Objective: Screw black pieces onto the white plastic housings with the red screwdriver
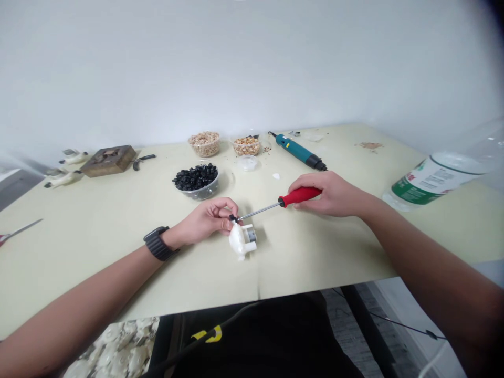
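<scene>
My left hand [208, 220] is closed in a pinch on a small black part that sits on top of a white plastic piece with a small motor [242, 240], which rests on the table. My right hand [328, 194] grips the red handle of a screwdriver [289, 199]. Its metal shaft points left, and the tip meets the black part at my left fingertips. A dark watch is on my left wrist.
A clear bowl of black rings [196, 180] stands behind my left hand, with two bowls of tan bits [205, 143] farther back. A teal electric screwdriver [299, 151], a brown block [108, 160], pliers [144, 159] and a plastic bottle [433, 176] lie around on the pale table [118, 220].
</scene>
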Demonstrator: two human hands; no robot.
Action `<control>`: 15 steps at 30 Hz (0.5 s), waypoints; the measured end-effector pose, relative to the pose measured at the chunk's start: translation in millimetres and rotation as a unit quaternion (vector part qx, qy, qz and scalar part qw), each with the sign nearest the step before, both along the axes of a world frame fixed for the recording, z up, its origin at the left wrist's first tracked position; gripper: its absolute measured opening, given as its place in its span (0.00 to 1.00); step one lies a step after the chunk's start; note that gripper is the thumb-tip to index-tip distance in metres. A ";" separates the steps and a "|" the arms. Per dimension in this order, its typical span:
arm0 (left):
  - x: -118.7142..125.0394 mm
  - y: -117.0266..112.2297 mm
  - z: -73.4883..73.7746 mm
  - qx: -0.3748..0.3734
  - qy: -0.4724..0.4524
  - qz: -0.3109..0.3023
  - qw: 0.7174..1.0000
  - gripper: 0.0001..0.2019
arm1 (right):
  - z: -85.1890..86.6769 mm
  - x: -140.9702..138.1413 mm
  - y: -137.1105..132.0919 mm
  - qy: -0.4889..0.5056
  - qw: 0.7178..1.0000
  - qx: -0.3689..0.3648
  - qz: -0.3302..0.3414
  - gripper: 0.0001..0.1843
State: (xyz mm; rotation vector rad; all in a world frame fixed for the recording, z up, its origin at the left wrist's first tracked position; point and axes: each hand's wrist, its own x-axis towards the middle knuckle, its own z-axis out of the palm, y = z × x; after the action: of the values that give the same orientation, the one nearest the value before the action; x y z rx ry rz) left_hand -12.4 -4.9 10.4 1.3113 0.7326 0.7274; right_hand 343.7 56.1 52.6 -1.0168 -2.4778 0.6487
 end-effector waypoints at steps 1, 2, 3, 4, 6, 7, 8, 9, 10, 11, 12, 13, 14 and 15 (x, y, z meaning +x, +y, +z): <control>-0.1 -0.2 0.2 0.001 -0.001 -0.002 1.000 0.17 | 1.0 1.2 0.4 -0.004 1.000 -0.011 0.003 0.12; -0.1 -0.4 0.4 0.002 -0.001 -0.003 1.000 0.17 | 2.0 2.4 0.8 -0.010 1.000 -0.023 0.007 0.12; 0.0 -0.6 0.6 0.003 -0.002 -0.005 1.000 0.16 | 3.1 3.8 1.2 -0.019 0.999 -0.034 0.012 0.13; 0.2 -0.9 0.8 0.004 -0.002 -0.005 1.000 0.16 | 4.1 5.2 1.6 -0.029 0.998 -0.044 0.017 0.14; 0.9 -1.3 1.2 0.002 0.000 -0.005 1.000 0.16 | 5.8 8.2 2.5 -0.052 0.997 -0.062 0.016 0.18; 1.3 -1.5 1.3 0.000 0.001 -0.006 1.000 0.16 | 6.4 9.8 3.0 -0.065 0.995 -0.071 0.009 0.21; 1.7 -1.7 1.5 -0.002 0.002 -0.008 1.000 0.15 | 6.8 11.3 3.5 -0.076 0.994 -0.079 0.002 0.24; 2.0 -1.8 1.6 -0.004 0.003 -0.011 1.000 0.15 | 7.1 12.9 4.1 -0.081 0.993 -0.088 -0.004 0.25; 2.1 -1.9 1.7 -0.005 0.003 -0.013 1.000 0.15 | 7.3 14.3 4.8 -0.081 0.992 -0.098 -0.006 0.25; 2.2 -2.0 1.7 -0.005 0.002 -0.015 1.000 0.15 | 7.5 15.7 5.6 -0.076 0.991 -0.109 -0.005 0.24; 2.1 -2.0 1.7 -0.004 0.002 -0.016 1.000 0.15 | 7.7 16.9 6.5 -0.069 0.990 -0.121 0.000 0.24; 1.9 -2.1 1.7 -0.004 0.001 -0.016 1.000 0.15 | 8.1 18.0 7.4 -0.059 0.990 -0.130 0.004 0.23; 1.9 -2.3 1.7 -0.003 0.001 -0.016 1.000 0.15 | 8.5 18.8 8.2 -0.051 0.989 -0.137 0.006 0.23; 1.9 -2.5 1.7 -0.003 0.001 -0.016 1.000 0.15 | 9.0 19.6 9.0 -0.045 0.989 -0.143 0.008 0.23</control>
State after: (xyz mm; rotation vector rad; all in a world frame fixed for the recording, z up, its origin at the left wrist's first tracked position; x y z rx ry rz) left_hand -10.5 -7.4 12.1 1.3152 0.7145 0.6972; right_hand 363.3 65.1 61.5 -1.1522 -2.5213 1.0059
